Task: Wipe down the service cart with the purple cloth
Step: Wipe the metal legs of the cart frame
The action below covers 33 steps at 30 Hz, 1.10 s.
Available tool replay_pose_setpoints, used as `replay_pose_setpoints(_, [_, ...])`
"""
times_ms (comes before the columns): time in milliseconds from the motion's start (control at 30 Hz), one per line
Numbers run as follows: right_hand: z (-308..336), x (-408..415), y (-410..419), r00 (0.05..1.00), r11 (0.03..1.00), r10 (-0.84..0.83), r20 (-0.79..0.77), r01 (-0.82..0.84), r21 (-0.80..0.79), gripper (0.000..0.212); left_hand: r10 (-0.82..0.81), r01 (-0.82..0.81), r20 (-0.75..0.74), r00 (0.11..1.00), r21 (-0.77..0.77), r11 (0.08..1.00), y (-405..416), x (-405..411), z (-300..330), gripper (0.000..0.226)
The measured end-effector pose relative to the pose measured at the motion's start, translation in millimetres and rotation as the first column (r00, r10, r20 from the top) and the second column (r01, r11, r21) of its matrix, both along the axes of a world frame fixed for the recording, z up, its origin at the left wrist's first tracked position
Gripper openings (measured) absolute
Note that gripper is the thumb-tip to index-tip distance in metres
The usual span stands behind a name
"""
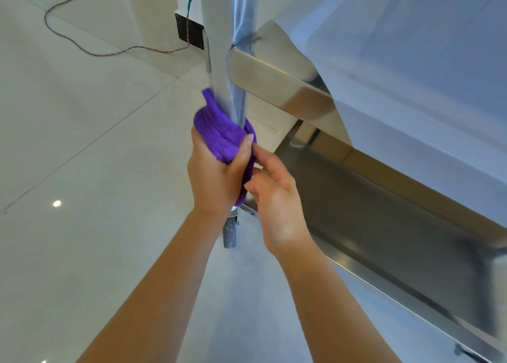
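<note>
The stainless steel service cart [277,85] fills the right side, seen from above. Its upright corner post [233,47] runs down the middle of the view. The purple cloth [219,132] is wrapped around that post, below the middle shelf's corner. My left hand [214,176] grips the cloth around the post. My right hand [274,195] is beside it, fingers bent, its fingertips touching the cloth's lower right edge. The post below the cloth is hidden by my hands.
A grey caster wheel [230,232] shows under my hands. The cart's lower shelf [384,225] stretches to the right. A thin cable [82,47] lies looped on the pale tiled floor [82,170] at top left, running to a dark wall box [190,32].
</note>
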State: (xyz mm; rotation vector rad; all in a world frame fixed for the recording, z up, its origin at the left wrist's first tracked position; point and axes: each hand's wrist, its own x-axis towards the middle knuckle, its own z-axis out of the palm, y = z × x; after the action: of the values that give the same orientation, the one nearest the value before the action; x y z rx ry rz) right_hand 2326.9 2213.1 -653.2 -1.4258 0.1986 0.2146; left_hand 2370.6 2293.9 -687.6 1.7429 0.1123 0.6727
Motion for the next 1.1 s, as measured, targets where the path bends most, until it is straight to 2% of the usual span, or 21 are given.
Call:
replay_pose_setpoints(100, [-19.0,1.5,1.6,0.999,0.995,0.036,-0.030,-0.039,-0.089,0.054,-0.029,0.029,-0.090,0.996,0.005,1.000,1.7,0.2,-27.5,0.063])
replay_pose_setpoints(233, [-38.1,0.3,9.4,0.991,0.911,0.124,-0.044,-0.131,-0.391,0.029,-0.079,0.084,-0.234,0.969,0.014,0.996,4.3,-5.2,-63.8,0.062])
replay_pose_setpoints(300, [-47.2,-4.6,8.7,0.991,0.846,0.117,0.060,-0.068,-0.529,0.020,-0.085,0.087,-0.230,0.969,0.001,0.996,4.5,-5.2,-71.7,0.066])
replay_pose_setpoints(367, [-53.7,-13.0,0.6,0.984,0.778,0.049,0.169,0.068,-0.624,0.030,-0.080,0.079,-0.225,0.971,-0.011,0.997,1.9,-4.6,-71.7,0.063])
replay_pose_setpoints(433, [-58.2,-22.9,-14.3,0.981,0.648,-0.059,0.183,0.177,-0.741,0.041,-0.039,0.036,-0.220,0.975,-0.020,0.999,-2.7,-8.1,-68.5,0.058])
replay_pose_setpoints(500, [-60.3,-30.0,-31.5,0.984,0.490,-0.165,0.068,0.142,-0.860,0.045,0.015,-0.020,-0.215,0.977,-0.021,1.000,-9.8,-13.4,-65.1,0.057])
replay_pose_setpoints(567, [-61.8,-37.6,-44.5,0.970,0.382,-0.228,-0.084,0.010,-0.924,0.047,0.054,-0.058,-0.222,0.974,-0.011,0.998,-17.3,-18.5,-63.3,0.056])
replay_pose_setpoints(667, [-61.3,-49.5,-50.4,0.950,0.339,-0.211,-0.228,-0.148,-0.929,0.050,0.085,-0.100,-0.255,0.963,-0.048,0.994,-27.9,-27.9,-59.7,0.049])
replay_pose_setpoints(733, [-62.9,-55.5,-50.1,0.944,0.324,-0.139,-0.298,-0.241,-0.915,0.057,0.071,-0.094,-0.341,0.937,-0.052,0.994,-38.6,-41.4,-62.1,0.044])
replay_pose_setpoints(800, [-63.7,-55.7,-57.0,0.951,0.325,-0.073,-0.301,-0.263,-0.908,0.058,-0.030,0.015,-0.527,0.849,-0.033,0.999,-60.0,-66.3,-62.0,0.047])
replay_pose_setpoints(867, [-63.4,-52.1,-72.0,0.971,0.364,0.008,-0.237,-0.224,-0.904,0.048,-0.224,0.235,-0.684,0.694,-0.079,0.969,-85.2,-92.8,-61.3,0.044])
replay_pose_setpoints(900, [-61.3,-50.6,-80.9,0.975,0.404,0.053,-0.214,-0.217,-0.888,0.042,-0.292,0.329,-0.722,0.628,-0.094,0.940,-94.9,-102.5,-62.4,0.042])
replay_pose_setpoints(933, [-59.1,-50.2,-90.0,0.975,0.466,0.084,-0.206,-0.221,-0.857,0.036,-0.312,0.387,-0.737,0.600,-0.074,0.919,-100.7,-108.4,-65.9,0.041])
replay_pose_setpoints(967, [-57.0,-50.6,-98.5,0.974,0.534,0.103,-0.200,-0.224,-0.815,0.033,-0.290,0.437,-0.752,0.591,-0.004,0.900,-100.6,-110.1,-67.1,0.041])
replay_pose_setpoints(1000, [-55.6,-52.1,-106.5,0.975,0.600,0.109,-0.195,-0.222,-0.769,0.031,-0.195,0.478,-0.751,0.631,0.179,0.860,-97.1,-109.2,-70.8,0.042])
replay_pose_setpoints(1067, [-57.4,-57.7,-118.1,0.983,0.735,0.106,-0.152,-0.180,-0.654,0.029,-0.016,0.466,-0.642,0.767,0.539,0.702,-89.9,-100.6,-78.3,0.051])
replay_pose_setpoints(1100, [-58.5,-61.5,-121.9,0.989,0.791,0.092,-0.115,-0.143,-0.595,0.028,-0.006,0.438,-0.559,0.829,0.644,0.627,-87.2,-94.1,-82.1,0.054])
